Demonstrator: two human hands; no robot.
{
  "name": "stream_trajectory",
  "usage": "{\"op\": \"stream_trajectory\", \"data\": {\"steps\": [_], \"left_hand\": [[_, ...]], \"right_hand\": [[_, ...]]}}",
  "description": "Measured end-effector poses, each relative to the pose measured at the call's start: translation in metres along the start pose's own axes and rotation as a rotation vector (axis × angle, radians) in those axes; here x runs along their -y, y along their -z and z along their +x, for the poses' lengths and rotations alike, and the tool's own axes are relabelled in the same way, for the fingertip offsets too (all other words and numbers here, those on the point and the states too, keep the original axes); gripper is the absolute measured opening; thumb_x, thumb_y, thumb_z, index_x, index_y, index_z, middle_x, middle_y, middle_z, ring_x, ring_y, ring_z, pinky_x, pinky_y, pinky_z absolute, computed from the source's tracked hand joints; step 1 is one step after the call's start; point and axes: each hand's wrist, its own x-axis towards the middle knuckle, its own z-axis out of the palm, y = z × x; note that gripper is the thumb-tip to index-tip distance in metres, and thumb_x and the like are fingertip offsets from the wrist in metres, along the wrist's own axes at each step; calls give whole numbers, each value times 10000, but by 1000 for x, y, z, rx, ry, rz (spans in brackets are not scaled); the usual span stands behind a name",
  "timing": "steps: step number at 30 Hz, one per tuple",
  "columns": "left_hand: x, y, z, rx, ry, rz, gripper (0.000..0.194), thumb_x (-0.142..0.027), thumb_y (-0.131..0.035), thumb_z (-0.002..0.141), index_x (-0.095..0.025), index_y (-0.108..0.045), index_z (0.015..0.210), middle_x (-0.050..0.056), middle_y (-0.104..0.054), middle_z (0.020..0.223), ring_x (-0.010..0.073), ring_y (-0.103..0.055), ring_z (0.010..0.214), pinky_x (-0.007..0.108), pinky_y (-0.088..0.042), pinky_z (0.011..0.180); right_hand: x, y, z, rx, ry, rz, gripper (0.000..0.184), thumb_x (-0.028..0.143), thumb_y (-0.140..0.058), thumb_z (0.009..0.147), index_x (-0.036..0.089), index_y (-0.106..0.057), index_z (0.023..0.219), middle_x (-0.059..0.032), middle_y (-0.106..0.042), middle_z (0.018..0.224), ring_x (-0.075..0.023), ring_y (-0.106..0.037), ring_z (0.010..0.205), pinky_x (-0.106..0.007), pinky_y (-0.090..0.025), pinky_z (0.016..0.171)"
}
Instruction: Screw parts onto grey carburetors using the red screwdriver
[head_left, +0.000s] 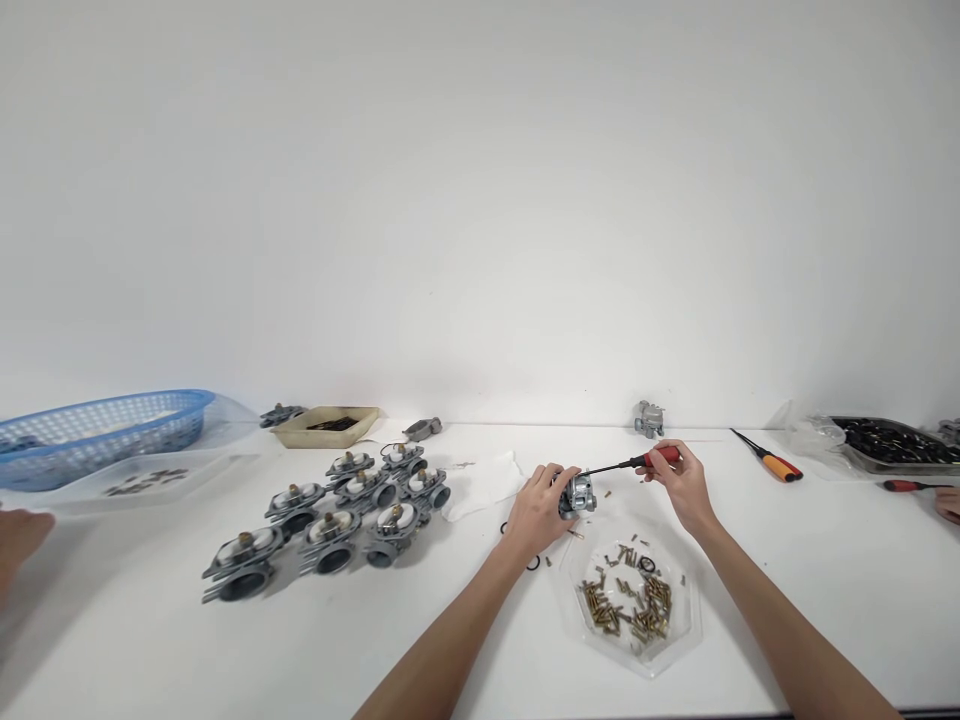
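My left hand [538, 508] is closed around a small grey metal carburetor [580, 494] and covers much of it. In my right hand [681, 485] is a screwdriver [661, 457] with a red and black handle. Its dark shaft points left, and the tip meets the upper part of the carburetor; the exact contact is too small to make out. Just below my hands a clear octagonal tray [679, 640] holds many brass jets [655, 600] and a black O-ring [647, 565]. A few loose brass pieces and black rings lie beside the tray.
Several carburetor bodies [330, 535] stand left of centre. Behind them are a cream tray [362, 425] and a blue basket [196, 412]. An orange-handled tool [780, 466] and a tray of black parts [896, 440] lie right. Other people's hands [22, 535] show at both edges.
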Motion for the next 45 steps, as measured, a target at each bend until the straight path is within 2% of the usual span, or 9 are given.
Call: {"op": "stream_trajectory", "data": {"steps": [15,19,23,27,31,33,36,42,45], "left_hand": [[-1,-1,0,16,16,-27,642,-131,-706,718,-264,-447,1291,53,-571,1159,276,-548,1054,381,-544,801],[0,-3,0,22,21,-43,730,-126,-722,703,-260,-399,1344,55,-574,1187,280,-543,1072,406,-543,845],[2,-3,1,31,23,-40,669,-125,-717,701,-256,-444,1297,59,-582,1182,280,-550,1070,399,-552,829],[1,-1,0,27,49,-29,655,-154,-732,684,-272,-480,1277,62,-584,1185,286,-562,1080,389,-564,790],[1,0,0,24,92,-44,651,-190,-749,665,-291,-514,1263,68,-564,1236,292,-568,1117,377,-574,768],[2,-2,-1,21,97,-70,660,-184,-750,660,-298,-519,1267,66,-554,1285,294,-567,1147,392,-568,830],[5,-4,-2,46,101,-143,681,-152,-725,668,-301,-501,1293,56,-562,1321,277,-607,1113,402,-548,907],[6,-4,-2,92,136,-253,668,-162,-710,692,-303,-488,1306,51,-579,1296,254,-656,1031,397,-540,927],[6,-2,-2,102,148,-268,658,-178,-730,695,-300,-495,1297,51,-583,1290,259,-653,1041,413,-533,947]], "right_hand": [[-1,1,1,-27,-76,-8,456,549,-806,711,190,-576,872,-9,-661,705,-230,-727,581,-338,-585,585],[-6,5,2,23,-37,34,428,499,-818,717,196,-574,897,-27,-688,758,-223,-725,639,-334,-570,608],[-9,8,3,107,-6,108,367,414,-817,735,209,-568,910,-78,-741,915,-199,-702,715,-322,-540,644],[-4,8,3,127,-27,128,362,393,-821,711,213,-563,890,-91,-751,944,-203,-686,774,-305,-516,649],[0,8,4,95,-124,-20,381,523,-747,755,208,-550,840,-51,-717,764,-171,-641,571,-257,-434,490],[-1,8,5,89,-180,-146,422,602,-686,780,205,-542,791,-3,-626,577,-131,-529,423,-231,-327,400],[-3,8,5,84,-202,-195,436,619,-676,774,210,-527,752,52,-485,453,-101,-407,386,-210,-230,375],[1,9,2,159,-118,-83,366,491,-744,724,224,-542,871,25,-581,618,-137,-520,543,-216,-347,444],[2,9,2,166,-128,-177,387,555,-706,755,215,-538,831,35,-543,563,-112,-453,473,-213,-294,421]]}}
